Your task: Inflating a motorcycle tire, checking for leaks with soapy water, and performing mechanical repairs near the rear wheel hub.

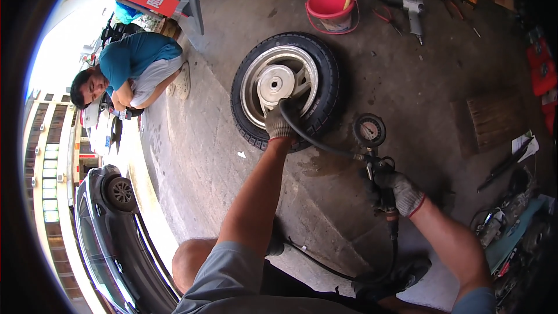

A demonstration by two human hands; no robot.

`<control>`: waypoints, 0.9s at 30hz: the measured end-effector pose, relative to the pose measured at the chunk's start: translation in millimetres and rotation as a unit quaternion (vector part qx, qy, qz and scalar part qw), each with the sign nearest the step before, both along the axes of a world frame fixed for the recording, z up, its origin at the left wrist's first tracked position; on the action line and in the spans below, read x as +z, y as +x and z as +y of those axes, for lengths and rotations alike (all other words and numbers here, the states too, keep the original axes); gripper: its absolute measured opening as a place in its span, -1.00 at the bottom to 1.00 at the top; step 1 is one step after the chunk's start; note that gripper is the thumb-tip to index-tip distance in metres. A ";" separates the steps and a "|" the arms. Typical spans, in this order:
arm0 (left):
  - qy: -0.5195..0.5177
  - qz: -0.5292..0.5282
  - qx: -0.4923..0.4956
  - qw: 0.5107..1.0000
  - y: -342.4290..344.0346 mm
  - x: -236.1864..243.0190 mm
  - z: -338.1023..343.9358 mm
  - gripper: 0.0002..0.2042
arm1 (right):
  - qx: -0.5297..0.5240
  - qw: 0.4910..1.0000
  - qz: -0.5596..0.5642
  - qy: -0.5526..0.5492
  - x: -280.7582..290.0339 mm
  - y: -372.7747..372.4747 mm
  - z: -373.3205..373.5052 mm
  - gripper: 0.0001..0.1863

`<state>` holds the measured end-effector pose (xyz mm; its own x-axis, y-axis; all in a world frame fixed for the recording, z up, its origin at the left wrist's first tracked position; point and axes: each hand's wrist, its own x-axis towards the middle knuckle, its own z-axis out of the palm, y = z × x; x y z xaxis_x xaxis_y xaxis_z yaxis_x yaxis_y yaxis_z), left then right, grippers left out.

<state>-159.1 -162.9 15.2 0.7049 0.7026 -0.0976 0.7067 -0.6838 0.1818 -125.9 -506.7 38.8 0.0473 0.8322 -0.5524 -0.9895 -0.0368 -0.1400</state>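
Both the left hand (280,123) and the right hand (402,191) are gloved on my end of the feed. My wheel (275,83) lies on its side on the concrete floor (197,197), black tire around a silvery rim. Left is reaching in beside the hub, right by the end of a black hose (319,146), but the fingers are hidden, so I can't tell how closed they are or what they've got. Right is wrapped around the inflator gun (385,202) (round gauge (369,130) sticking up off it, can't read it from here). Beyond the tire I've got a red bucket (334,24), then red-handled pliers (383,17) near a grey pistol-shaped tool (413,9). Off left, someone in a blue shirt (136,55) is crouching, with a dark car (119,250) parked nearer me.
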 end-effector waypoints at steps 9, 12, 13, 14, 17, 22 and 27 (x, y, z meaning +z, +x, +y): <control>0.005 -0.024 -0.015 1.000 -3.4 -10.1 5.6 -0.65 | 0.002 1.000 -0.014 0.006 -3.3 -2.3 1.7 -0.55; 0.003 -0.025 -0.008 1.000 -3.1 -9.9 5.3 -0.65 | 0.000 1.000 -0.017 0.023 -5.9 -2.3 1.0 -0.55; -0.002 -0.021 -0.010 1.000 -3.0 -9.7 5.2 -0.65 | -0.001 0.999 -0.021 0.025 -6.9 -2.3 0.7 -0.56; 0.003 -0.020 -0.005 1.000 -3.1 -9.5 4.9 -0.65 | -0.001 0.999 -0.021 0.026 -8.1 -2.3 0.2 -0.56; -0.001 -0.026 -0.014 1.000 -3.8 -9.1 4.5 -0.64 | -0.001 0.998 -0.034 0.055 -11.3 -1.8 -0.7 -0.52; -0.014 -0.027 -0.003 1.000 -3.3 -10.8 6.3 -0.65 | 0.003 0.997 -0.041 0.069 -9.5 0.2 1.1 -0.52; 0.000 -0.019 -0.006 1.000 -3.4 -13.2 8.6 -0.64 | -0.016 0.999 -0.044 -0.008 3.4 2.4 3.6 -0.56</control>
